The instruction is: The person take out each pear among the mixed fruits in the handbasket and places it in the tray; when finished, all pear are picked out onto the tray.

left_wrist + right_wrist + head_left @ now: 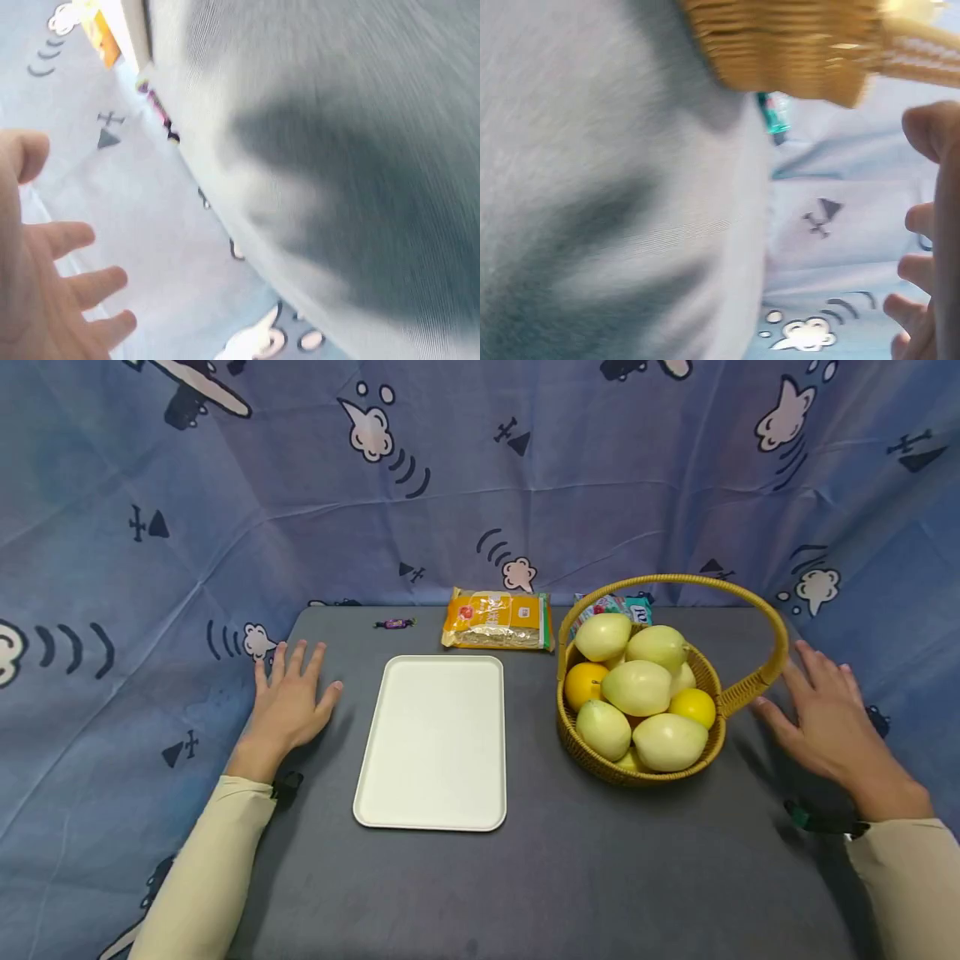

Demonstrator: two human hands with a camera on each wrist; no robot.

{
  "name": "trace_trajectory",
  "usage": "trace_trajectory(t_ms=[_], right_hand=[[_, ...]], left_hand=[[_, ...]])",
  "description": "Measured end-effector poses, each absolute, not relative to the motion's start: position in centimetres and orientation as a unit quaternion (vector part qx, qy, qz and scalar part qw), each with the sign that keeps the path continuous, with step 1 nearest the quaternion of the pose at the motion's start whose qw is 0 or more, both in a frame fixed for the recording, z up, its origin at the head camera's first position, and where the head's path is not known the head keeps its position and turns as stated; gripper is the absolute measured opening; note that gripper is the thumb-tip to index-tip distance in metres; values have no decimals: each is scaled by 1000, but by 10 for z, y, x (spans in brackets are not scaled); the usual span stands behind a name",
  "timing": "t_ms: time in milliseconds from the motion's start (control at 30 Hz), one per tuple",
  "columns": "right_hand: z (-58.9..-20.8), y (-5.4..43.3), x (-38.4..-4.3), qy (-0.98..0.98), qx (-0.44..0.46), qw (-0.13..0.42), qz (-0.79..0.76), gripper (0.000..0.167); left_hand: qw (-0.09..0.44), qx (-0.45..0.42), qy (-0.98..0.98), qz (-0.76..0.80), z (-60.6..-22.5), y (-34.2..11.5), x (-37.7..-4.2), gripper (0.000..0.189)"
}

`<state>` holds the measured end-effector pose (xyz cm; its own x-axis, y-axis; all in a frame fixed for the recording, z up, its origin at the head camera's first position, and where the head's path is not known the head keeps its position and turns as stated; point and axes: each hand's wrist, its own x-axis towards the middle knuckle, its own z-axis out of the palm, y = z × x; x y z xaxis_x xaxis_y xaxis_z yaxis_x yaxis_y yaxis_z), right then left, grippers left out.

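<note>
My left hand [288, 706] hovers at the table's left edge with its fingers spread, holding nothing. To its right lies a white rectangular tray [431, 743] with a low rim. My right hand [828, 718], also holding nothing, is at the right edge with fingers extended. Nearest to it is a woven basket [581, 762], whose tall arched handle [776, 639] leans toward that hand. Several pale yellow-green oval fruits [636, 687] fill the basket, along with an orange [583, 685] and a yellow round fruit [693, 707]. In the right wrist view, the thumb is close under the handle [922, 56].
A yellow-orange food packet [495, 620] lies at the back of the grey table [547, 877], with a small purple wrapped candy [394, 623] to its left. Behind the basket, a teal packet [637, 608] is partly hidden. A blue patterned cloth [450, 452] surrounds the back and sides.
</note>
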<state>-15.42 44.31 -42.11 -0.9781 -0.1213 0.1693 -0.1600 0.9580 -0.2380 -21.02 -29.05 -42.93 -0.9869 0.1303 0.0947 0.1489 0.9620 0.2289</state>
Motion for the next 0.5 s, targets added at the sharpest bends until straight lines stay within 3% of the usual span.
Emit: trace_trajectory(t_ms=[333,500], right_hand=[[-385,428,-100,-970,34,169,170,87],[-370,421,-77,-955,52,204,209,75]], left_hand=[[149,-125,-959,-206,-402,-332,-181,71],[186,-140,-935,-268,-394,-348,-162,68]])
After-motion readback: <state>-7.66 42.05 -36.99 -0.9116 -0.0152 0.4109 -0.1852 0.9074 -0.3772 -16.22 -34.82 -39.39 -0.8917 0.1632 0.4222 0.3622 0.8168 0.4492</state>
